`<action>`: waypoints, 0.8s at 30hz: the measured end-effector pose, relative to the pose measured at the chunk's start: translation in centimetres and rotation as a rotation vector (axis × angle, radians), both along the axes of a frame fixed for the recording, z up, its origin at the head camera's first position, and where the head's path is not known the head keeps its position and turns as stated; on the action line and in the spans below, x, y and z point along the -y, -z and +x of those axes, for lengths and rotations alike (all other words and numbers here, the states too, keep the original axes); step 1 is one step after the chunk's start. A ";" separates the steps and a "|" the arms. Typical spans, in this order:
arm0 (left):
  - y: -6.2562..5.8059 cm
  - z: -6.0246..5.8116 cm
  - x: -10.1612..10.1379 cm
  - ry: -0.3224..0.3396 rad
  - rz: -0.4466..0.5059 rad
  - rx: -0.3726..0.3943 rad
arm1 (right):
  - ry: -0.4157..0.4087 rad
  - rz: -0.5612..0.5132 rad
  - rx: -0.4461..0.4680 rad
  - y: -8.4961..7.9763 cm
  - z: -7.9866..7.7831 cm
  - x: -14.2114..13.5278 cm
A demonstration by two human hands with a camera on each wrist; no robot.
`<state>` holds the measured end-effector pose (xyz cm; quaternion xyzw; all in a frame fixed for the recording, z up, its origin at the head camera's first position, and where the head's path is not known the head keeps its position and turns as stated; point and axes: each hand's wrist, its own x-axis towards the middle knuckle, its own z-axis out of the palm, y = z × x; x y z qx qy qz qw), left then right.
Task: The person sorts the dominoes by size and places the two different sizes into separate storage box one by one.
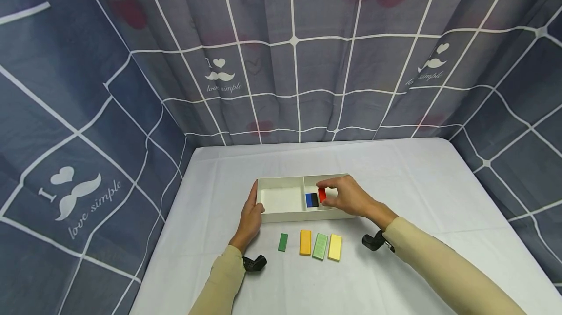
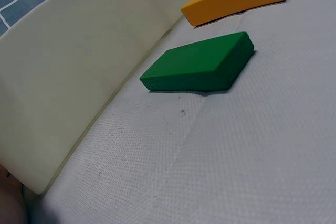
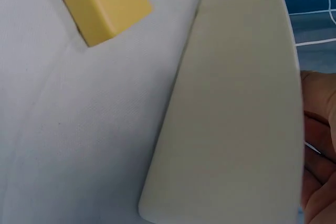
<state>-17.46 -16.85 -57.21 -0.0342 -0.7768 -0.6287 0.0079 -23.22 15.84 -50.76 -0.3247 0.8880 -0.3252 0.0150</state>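
A shallow white box (image 1: 281, 217) with two compartments lies on the table. My left hand (image 1: 250, 218) grips its left end, fingers along the side wall and thumb at the near corner. Over the smaller right compartment, my right hand (image 1: 349, 197) pinches a red block (image 1: 322, 195) between thumb and fingers. Just left of the red block, a blue block (image 1: 309, 200) and a black block (image 1: 313, 200) sit side by side in that compartment. In the right wrist view the box wall (image 3: 231, 108) hides the fingertips and the red block.
In front of the box lie a dark green block (image 1: 283, 242), an orange block (image 1: 305, 243), a light green block (image 1: 320, 246) and a yellow block (image 1: 335, 247). A white cloth (image 1: 404, 168) covers the table, and a grey checked curtain (image 1: 272, 71) hangs behind and at the sides.
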 end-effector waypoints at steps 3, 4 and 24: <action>0.0 0.0 0.0 -0.002 -0.003 -0.005 | 0.004 0.019 0.004 0.5 -0.2 0.1; 0.0 0.0 0.0 -0.001 -0.003 -0.006 | 0.007 0.026 0.006 0.6 -0.3 0.1; 0.2 -0.1 0.0 -0.004 -0.013 -0.001 | -0.014 0.179 0.027 1.1 -1.8 1.3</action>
